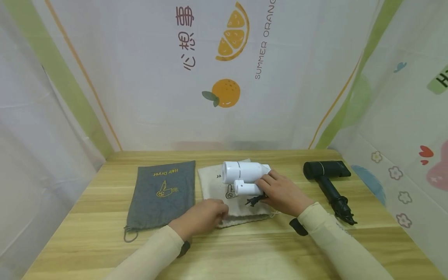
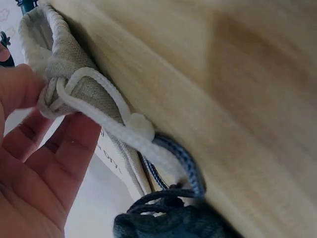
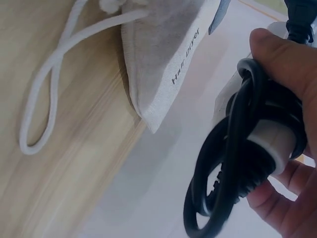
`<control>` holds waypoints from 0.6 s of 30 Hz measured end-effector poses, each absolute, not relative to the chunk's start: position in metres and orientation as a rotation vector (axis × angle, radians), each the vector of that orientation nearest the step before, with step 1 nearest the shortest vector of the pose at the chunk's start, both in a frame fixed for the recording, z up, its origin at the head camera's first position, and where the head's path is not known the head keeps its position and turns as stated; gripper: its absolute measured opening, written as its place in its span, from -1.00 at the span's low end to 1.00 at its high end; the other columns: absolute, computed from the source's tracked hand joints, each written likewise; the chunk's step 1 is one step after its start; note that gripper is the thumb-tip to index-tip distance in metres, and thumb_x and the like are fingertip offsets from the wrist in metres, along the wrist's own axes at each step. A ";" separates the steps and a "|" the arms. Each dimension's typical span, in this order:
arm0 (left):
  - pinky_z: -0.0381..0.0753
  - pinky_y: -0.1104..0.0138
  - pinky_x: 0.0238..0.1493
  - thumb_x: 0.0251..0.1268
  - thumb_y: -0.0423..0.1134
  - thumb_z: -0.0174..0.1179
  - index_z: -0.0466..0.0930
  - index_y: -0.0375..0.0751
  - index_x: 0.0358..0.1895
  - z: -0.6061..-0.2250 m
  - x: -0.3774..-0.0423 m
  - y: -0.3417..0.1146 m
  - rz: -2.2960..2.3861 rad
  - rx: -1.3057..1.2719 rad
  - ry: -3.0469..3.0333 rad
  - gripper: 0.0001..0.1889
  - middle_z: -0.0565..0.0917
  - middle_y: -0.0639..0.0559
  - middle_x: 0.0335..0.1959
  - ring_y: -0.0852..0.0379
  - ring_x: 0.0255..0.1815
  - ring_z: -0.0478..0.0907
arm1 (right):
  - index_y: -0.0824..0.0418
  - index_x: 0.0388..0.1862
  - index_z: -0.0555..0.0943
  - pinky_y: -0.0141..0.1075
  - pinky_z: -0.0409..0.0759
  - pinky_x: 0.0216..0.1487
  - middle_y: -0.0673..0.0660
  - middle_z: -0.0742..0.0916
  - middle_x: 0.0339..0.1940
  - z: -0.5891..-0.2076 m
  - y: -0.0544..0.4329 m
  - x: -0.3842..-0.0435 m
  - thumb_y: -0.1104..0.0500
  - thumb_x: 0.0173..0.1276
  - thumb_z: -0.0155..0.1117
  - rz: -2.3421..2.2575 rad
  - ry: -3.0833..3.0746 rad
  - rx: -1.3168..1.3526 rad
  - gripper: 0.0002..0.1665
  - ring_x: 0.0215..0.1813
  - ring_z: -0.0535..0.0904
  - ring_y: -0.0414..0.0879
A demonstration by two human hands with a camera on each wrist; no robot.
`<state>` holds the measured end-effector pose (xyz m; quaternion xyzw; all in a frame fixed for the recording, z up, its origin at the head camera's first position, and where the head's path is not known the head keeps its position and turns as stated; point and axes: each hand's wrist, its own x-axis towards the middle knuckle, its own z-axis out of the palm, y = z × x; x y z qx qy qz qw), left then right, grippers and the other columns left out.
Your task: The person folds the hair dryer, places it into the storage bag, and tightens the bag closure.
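A white hair dryer (image 1: 241,172) is held by my right hand (image 1: 284,193) above a cream drawstring bag (image 1: 209,182). In the right wrist view, the fingers and thumb go around the dryer's handle and its bundled black cord (image 3: 233,134). The plug (image 1: 252,202) hangs below the handle. My left hand (image 1: 204,217) pinches the bag's near edge; the left wrist view shows the bag's mouth (image 2: 62,57) parted there. A white drawstring (image 2: 114,126) trails from it. The dryer hides part of the bag's printing.
A grey drawstring bag (image 1: 159,206) marked "Hair Dryer" lies flat on the left of the wooden table (image 1: 238,256). A black hair dryer (image 1: 329,171), its cord bundled at the handle, rests on the right. Printed cloth (image 1: 157,101) stands behind the table and at both sides.
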<state>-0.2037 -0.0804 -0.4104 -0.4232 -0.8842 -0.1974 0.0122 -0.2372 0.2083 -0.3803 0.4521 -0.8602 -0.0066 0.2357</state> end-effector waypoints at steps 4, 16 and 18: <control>0.61 0.37 -0.19 0.22 -0.50 0.24 0.72 -0.15 -0.29 -0.409 -0.205 -0.081 -0.663 -1.265 -2.788 -0.83 0.64 0.14 -0.35 0.21 -0.29 0.60 | 0.15 -0.05 0.53 -0.16 0.56 -0.15 0.05 0.64 -0.16 -0.380 0.208 -0.236 0.03 -0.06 0.69 -0.007 -2.342 1.248 -0.35 -0.15 0.48 -0.01; 0.60 0.25 -0.02 0.19 -0.41 0.25 0.65 -0.37 0.09 -0.406 -0.217 -0.083 -0.803 -1.154 -2.781 -0.64 0.66 -0.07 -0.10 0.06 -0.08 0.60 | 0.12 -0.04 0.52 -0.16 0.55 -0.16 0.03 0.63 -0.16 -0.375 0.209 -0.232 0.05 -0.03 0.67 0.001 -2.363 1.254 -0.38 -0.14 0.47 -0.02; 0.60 0.25 -0.05 0.20 -0.41 0.26 0.62 -0.39 0.14 -0.406 -0.219 -0.083 -0.838 -1.142 -2.787 -0.60 0.65 -0.09 -0.07 0.06 -0.10 0.58 | 0.12 -0.04 0.52 -0.16 0.55 -0.15 0.02 0.63 -0.17 -0.374 0.208 -0.231 0.06 -0.04 0.67 0.003 -2.359 1.264 -0.37 -0.15 0.47 -0.02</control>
